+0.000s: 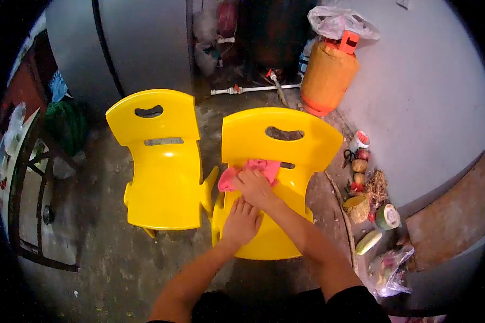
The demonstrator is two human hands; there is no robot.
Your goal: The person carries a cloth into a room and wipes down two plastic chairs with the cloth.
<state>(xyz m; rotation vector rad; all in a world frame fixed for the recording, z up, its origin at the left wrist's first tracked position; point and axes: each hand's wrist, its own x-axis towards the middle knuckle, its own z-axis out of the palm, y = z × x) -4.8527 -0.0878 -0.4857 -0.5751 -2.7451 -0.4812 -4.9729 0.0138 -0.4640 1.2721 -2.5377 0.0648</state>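
Two yellow plastic chairs stand side by side. On the right-hand chair (318, 134), a pink cloth (269, 169) lies bunched where the seat meets the backrest. My right hand (254, 187) presses and grips this cloth, its fingers partly hidden in the folds. Just below it, my left hand (242, 222) rests on the seat with fingers stretched out and holds nothing. The left-hand chair (164, 183) is untouched, a short gap away.
An orange gas cylinder (328, 75) stands by the wall, a plastic bag on top. Along the right lie scissors (350, 156), vegetables, a cut melon (388, 216) and a wooden board (450, 215). A dark-framed table (24, 177) stands left. White pipe (253, 89) runs behind.
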